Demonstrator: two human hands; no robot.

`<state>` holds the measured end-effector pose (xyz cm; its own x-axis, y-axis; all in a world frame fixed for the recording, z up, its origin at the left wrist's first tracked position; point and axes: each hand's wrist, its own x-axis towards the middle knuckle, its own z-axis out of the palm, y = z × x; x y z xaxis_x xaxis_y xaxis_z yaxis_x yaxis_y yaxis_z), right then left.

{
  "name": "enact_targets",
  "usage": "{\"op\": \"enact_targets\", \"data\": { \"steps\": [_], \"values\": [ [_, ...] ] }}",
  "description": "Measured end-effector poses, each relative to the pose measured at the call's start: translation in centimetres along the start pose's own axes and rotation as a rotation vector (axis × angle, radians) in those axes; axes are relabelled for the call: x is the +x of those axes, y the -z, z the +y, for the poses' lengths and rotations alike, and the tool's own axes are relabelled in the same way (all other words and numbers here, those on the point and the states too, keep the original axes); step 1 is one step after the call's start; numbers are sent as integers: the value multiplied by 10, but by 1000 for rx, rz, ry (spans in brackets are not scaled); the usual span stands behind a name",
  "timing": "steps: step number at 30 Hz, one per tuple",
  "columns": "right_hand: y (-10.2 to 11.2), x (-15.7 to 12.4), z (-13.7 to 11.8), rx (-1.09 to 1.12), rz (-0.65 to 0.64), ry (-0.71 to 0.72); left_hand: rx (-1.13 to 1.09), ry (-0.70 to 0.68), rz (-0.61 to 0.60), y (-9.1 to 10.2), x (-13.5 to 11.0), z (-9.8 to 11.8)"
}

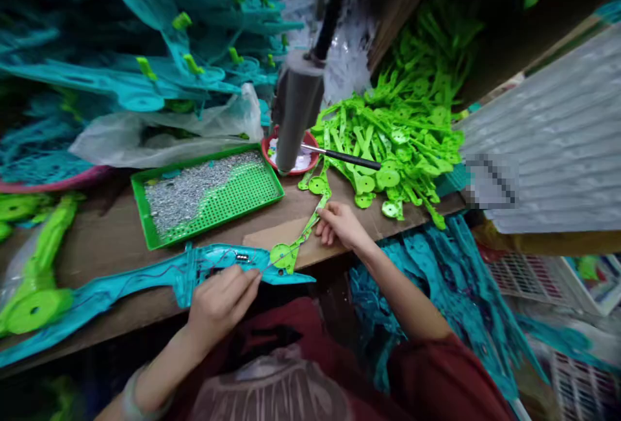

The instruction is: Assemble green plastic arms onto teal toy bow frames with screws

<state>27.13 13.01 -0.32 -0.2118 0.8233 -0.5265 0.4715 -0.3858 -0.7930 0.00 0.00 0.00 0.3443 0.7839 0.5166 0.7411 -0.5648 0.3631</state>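
Observation:
A long turquoise plastic half-shell (145, 279) lies along the bench's front edge, with thin dark wires and a small metallic component inside it. My left hand (223, 298) is closed in a pinch over its right part, at the end of a thin wire (281, 255) that runs to the right. A lime-green plastic arm piece (281, 255) with a round disc end rests over the shell's right end. Higher up this piece, my right hand (339, 224) pinches its narrow section between thumb and index finger, the other fingers curled. My fingertips partly hide both grips.
A green perforated tray (242, 191) of small metal screws lies behind. A red bowl (313, 163), a hanging grey cylindrical driver (299, 104) and a black-handled tool (354, 160) stand near a lime-green parts heap (388, 143). Turquoise parts (145, 78) pile at the left.

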Motion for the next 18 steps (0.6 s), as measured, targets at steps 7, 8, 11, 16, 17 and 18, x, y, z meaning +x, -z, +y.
{"op": "enact_targets", "data": {
  "steps": [7,8,11,16,17,18],
  "values": [
    [-14,-28,6,-521,414,761,-139,-30,-66,-6,3,8],
    [-18,-34,7,-590,327,862,-161,24,-60,-6,4,8],
    [-28,-46,11,-750,159,1016,-204,169,-57,-6,6,9],
    [-29,-43,7,-799,187,1058,-78,181,-115,-3,6,8],
    [-28,-42,5,-819,174,1055,-79,169,-117,-3,6,7],
    [-27,-41,3,-843,155,1053,-95,162,-116,-2,5,7]
  ]
}}
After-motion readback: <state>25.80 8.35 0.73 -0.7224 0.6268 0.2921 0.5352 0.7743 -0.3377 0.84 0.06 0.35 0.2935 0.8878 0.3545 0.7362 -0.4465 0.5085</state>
